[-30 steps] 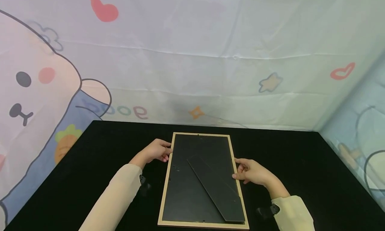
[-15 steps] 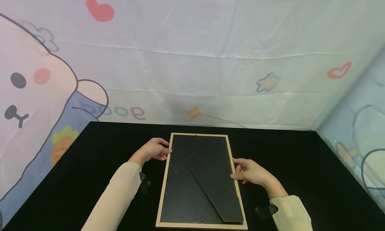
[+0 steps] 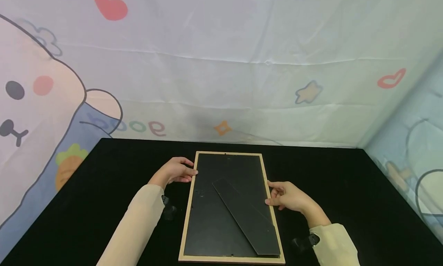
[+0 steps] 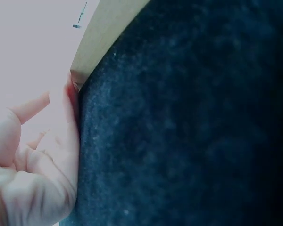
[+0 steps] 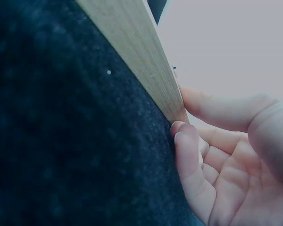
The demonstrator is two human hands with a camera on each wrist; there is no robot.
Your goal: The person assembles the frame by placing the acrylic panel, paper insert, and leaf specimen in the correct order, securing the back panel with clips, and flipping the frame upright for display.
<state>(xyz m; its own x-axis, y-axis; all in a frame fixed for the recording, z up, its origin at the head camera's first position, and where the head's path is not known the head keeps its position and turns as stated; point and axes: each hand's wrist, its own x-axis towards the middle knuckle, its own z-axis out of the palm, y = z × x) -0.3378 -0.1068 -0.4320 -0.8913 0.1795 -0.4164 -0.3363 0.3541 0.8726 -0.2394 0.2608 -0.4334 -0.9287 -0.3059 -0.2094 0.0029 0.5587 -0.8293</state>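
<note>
A picture frame [image 3: 238, 212] with a light wooden border lies face down on the black table, showing its black backing. A black stand leg [image 3: 243, 219] lies slantwise across that backing. At the frame's left edge is my left hand [image 3: 175, 171], its fingers fairly straight. In the left wrist view, a fingertip [image 4: 73, 87] touches the border's side, while the thumb [image 4: 33, 107] looks apart from it. My right hand [image 3: 288, 196] pinches the right border; the right wrist view has the thumb [image 5: 217, 109] against the wood and the index finger [image 5: 186, 153] low at its side.
The black table [image 3: 131, 162] spreads around the frame on both sides. Behind it hangs a pale cloth backdrop [image 3: 207, 66] with cartoon prints. Another printed cloth [image 3: 415, 162] stands along the right side. A small black device sits at each sleeve cuff.
My left hand's fingers have straightened a little beside the frame's edge. The right hand keeps its grip. The head view has shifted slightly; the frame looks still on the table.
</note>
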